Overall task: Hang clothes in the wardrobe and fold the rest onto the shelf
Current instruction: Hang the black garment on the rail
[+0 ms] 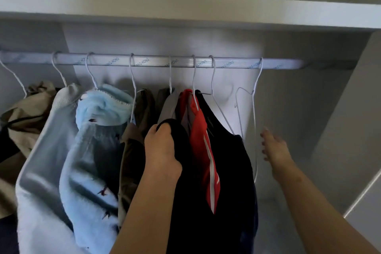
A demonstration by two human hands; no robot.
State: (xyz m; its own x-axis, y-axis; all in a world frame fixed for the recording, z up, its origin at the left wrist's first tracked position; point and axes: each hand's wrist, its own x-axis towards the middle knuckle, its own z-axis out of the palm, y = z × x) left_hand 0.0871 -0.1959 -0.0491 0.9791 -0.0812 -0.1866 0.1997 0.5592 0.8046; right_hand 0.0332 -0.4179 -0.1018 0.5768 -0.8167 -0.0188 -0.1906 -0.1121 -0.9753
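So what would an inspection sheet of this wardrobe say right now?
Surface: shelf above the rail; its top is hidden.
Job's things: clothes hang on wire hangers, among them a light blue fleece and a red garment; one empty hanger at the right end.
Clutter: nothing seen.
Hands: left hand grips a black garment, fingers curled; right hand open, reaching toward the empty hanger.
Cables: nothing seen.
Surroundings: white wardrobe walls.
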